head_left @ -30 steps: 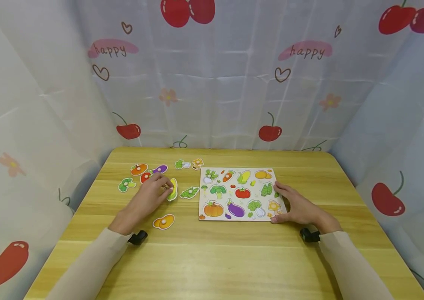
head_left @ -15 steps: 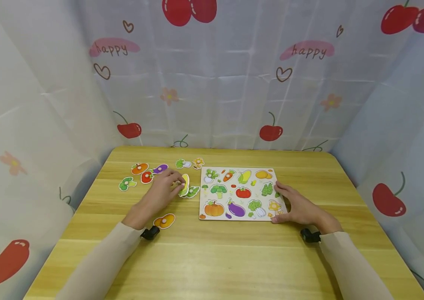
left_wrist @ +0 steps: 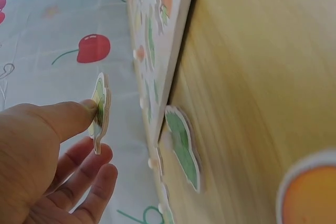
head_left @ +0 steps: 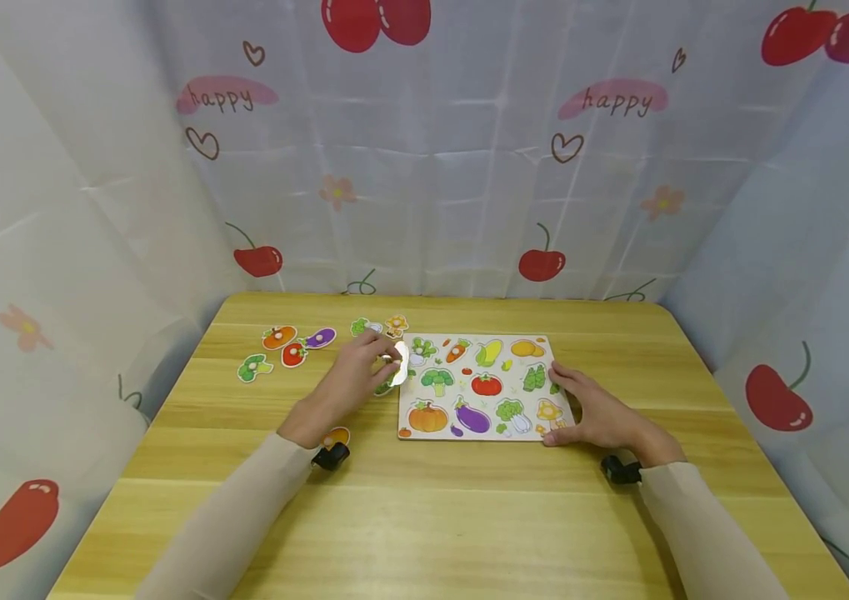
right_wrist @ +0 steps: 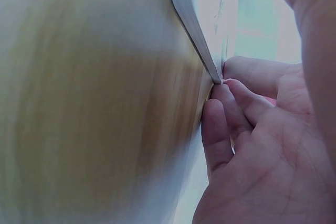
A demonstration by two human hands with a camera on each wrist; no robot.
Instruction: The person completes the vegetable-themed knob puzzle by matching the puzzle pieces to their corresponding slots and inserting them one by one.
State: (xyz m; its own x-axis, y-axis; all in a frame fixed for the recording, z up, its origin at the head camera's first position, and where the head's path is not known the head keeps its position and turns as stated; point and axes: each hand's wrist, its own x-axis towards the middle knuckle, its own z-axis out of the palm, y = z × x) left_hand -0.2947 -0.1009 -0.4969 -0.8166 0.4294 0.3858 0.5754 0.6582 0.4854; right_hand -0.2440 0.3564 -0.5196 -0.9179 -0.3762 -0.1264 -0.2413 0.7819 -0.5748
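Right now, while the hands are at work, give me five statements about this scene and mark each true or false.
1. The left hand pinches a piece in the air. True.
2. The right hand is lifted well away from the board. False: it touches the board at its right side.
3. The eggplant piece lies left of the board. True.
4. The broccoli piece lies on top of the board. False: it lies on the table, left of the board.
5. The pumpkin piece is farther from the person than the broccoli piece. True.
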